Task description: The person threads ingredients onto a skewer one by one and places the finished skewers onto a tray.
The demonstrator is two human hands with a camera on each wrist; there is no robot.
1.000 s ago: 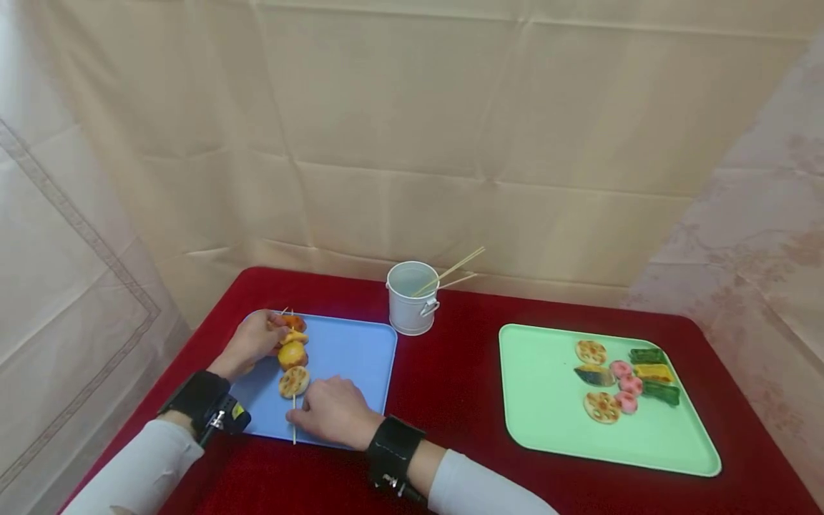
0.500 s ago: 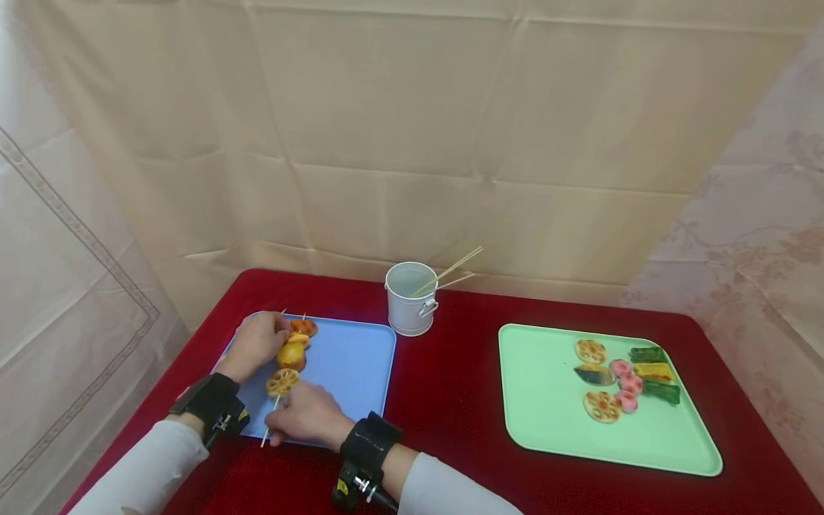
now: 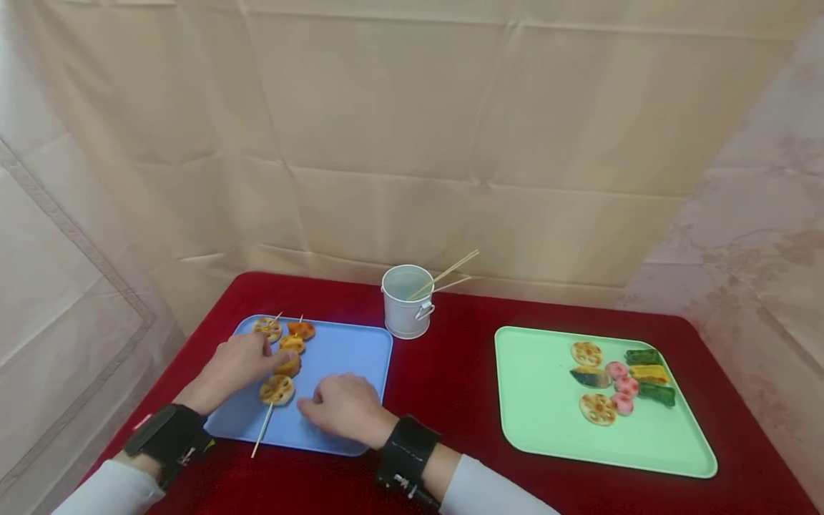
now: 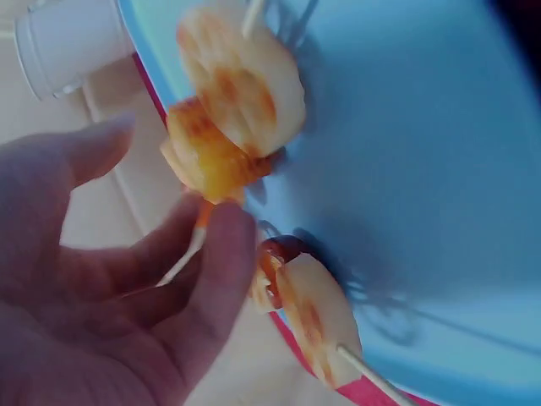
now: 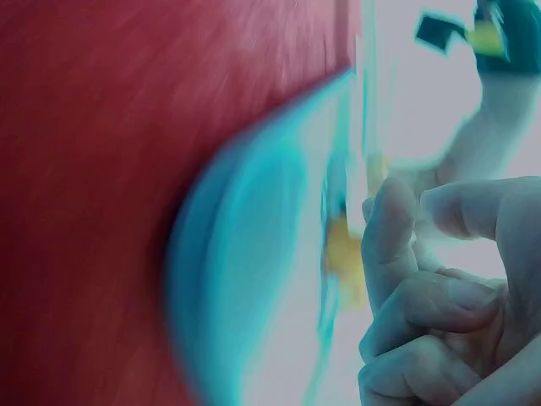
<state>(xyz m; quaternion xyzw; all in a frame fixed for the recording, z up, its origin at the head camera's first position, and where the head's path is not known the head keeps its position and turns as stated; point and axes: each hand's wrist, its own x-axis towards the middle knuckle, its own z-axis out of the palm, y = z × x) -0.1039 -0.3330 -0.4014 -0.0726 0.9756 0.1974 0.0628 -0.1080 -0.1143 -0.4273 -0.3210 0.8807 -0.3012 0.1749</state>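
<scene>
On the blue tray [image 3: 341,343] lie two food skewers side by side. The nearer lotus root slice [image 3: 277,390] has its wooden stick [image 3: 262,431] pointing toward the front edge; a second lotus root slice [image 3: 267,329] sits at the far left corner beside an orange piece [image 3: 301,330]. My left hand [image 3: 241,365] is over the skewers, fingertips right at the food. In the left wrist view, its thumb stands apart from the fingers, near a yellow-orange piece [image 4: 215,161]. My right hand [image 3: 350,408] hovers over the tray's front right, fingers loosely curled, nothing in them.
A white bucket [image 3: 407,315] holding several thin sticks [image 3: 450,269] stands at the back middle. On the right, a green tray [image 3: 541,408] bears lotus slices, pink pieces [image 3: 626,387], green pieces [image 3: 656,394] and a yellow piece [image 3: 649,374]. Red cloth [image 3: 444,400] covers the table.
My right hand gripped the stick half a second ago, swinging it leftward, then let go and moved right. My left hand has come nearer, uncovering the far lotus slice.
</scene>
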